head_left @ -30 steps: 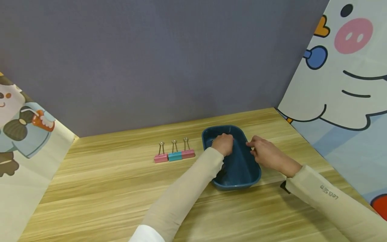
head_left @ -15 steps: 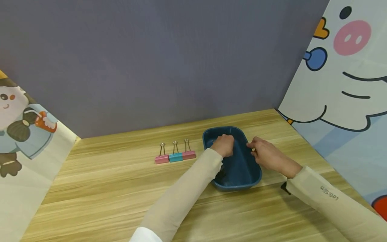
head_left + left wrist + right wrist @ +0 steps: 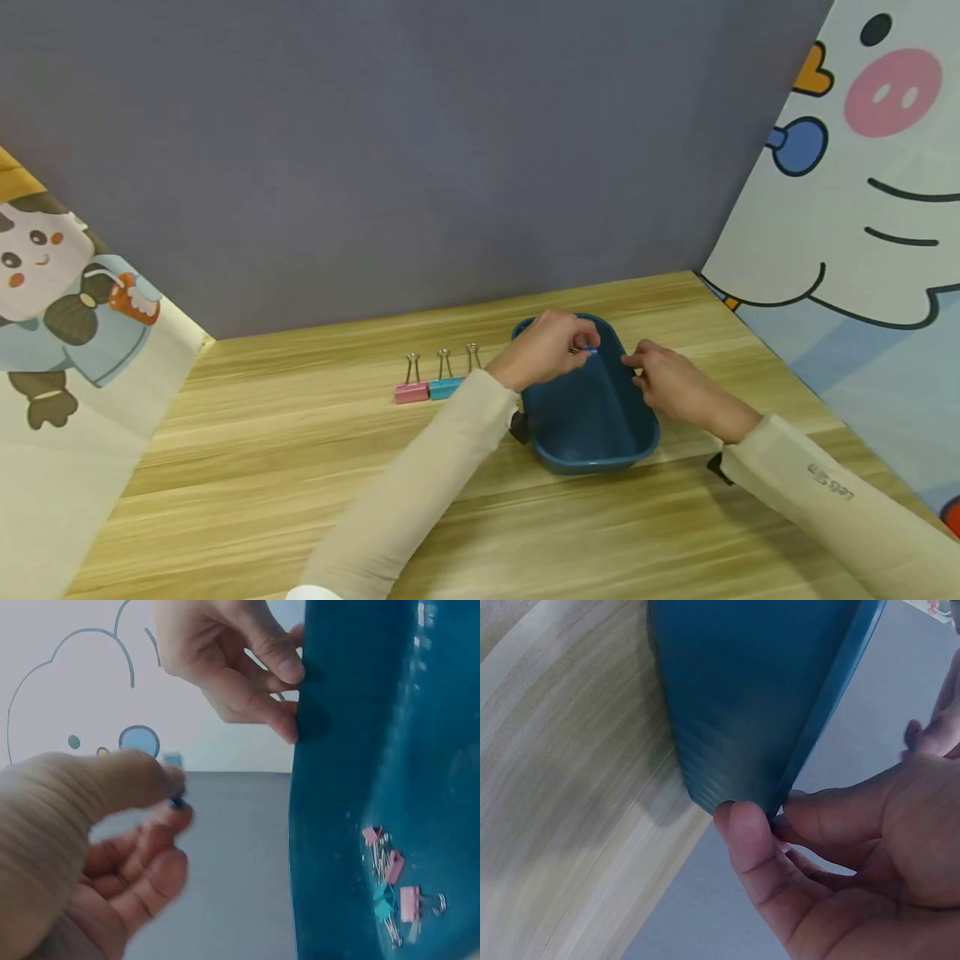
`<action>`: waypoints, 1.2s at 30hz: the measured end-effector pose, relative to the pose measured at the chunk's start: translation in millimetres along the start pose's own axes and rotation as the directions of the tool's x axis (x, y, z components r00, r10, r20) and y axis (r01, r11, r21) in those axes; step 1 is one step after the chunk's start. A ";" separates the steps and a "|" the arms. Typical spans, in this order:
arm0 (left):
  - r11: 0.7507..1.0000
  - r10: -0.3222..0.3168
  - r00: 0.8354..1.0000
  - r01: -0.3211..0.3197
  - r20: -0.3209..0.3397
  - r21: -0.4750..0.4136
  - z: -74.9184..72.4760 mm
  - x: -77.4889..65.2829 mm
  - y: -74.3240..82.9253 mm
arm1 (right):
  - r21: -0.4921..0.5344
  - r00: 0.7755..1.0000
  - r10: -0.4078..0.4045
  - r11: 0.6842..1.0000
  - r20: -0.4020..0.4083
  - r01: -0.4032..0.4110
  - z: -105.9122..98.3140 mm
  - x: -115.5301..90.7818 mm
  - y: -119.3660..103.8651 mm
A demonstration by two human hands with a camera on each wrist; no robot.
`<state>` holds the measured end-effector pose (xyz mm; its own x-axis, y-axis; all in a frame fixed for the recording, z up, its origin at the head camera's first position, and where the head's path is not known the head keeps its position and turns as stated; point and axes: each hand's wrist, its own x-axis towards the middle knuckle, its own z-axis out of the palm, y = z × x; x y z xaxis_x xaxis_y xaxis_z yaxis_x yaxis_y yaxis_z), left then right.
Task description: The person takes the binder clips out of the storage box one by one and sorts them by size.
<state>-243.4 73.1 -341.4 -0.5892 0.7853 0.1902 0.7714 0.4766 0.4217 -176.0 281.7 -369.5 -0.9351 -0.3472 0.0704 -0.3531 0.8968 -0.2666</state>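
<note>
My left hand (image 3: 547, 348) is above the far part of a dark blue plastic bin (image 3: 592, 461). Its thumb and fingertips pinch a small blue binder clip (image 3: 177, 801), mostly covered by the fingers. With thumb and fingers my right hand (image 3: 678, 387) grips the bin's right rim; the right wrist view shows the thumb and fingers on either side of the wall (image 3: 735, 697). Left of the bin, a pink binder clip (image 3: 412, 393) and a turquoise binder clip (image 3: 446, 387) lie in a row. A third clip (image 3: 473, 357) is partly behind the left forearm.
Inside the bin, several pink and turquoise binder clips (image 3: 409, 904) lie loosely together. The wooden table (image 3: 285, 467) ends at a grey panel (image 3: 375, 167) behind. Cartoon-printed panels (image 3: 862, 242) stand at both sides.
My left hand has risen from inside the bin, bringing up the blue clip, its fingers now pointing right. The right hand keeps its grip on the rim. The head view has shifted slightly.
</note>
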 end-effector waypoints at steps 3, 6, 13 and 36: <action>0.995 0.094 0.995 -0.094 -0.032 0.021 -5.1 -9.6 -1.3 | 0.002 1.000 0.002 1.000 0.004 -0.002 0.3 0.2 0.3; 0.989 0.142 0.989 -0.141 -0.049 0.032 -10.5 -18.2 -3.2 | -0.005 1.000 -0.003 1.000 0.003 0.003 1.1 0.7 0.5; 0.984 0.175 0.982 -0.172 -0.071 0.047 -24.0 -42.8 -8.5 | -0.005 1.000 0.012 1.000 0.004 -0.012 1.7 -0.1 -0.2; 0.992 -0.112 0.994 0.111 0.000 0.066 28.8 -118.3 -74.5 | -0.011 1.000 -0.010 1.000 0.006 0.010 -1.5 1.2 -2.7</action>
<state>-224.3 -43.9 -420.8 -0.6716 0.7272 0.1419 0.7151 0.5862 0.3807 -176.2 279.3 -367.2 -0.9314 -0.3577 0.0676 -0.3627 0.8963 -0.2552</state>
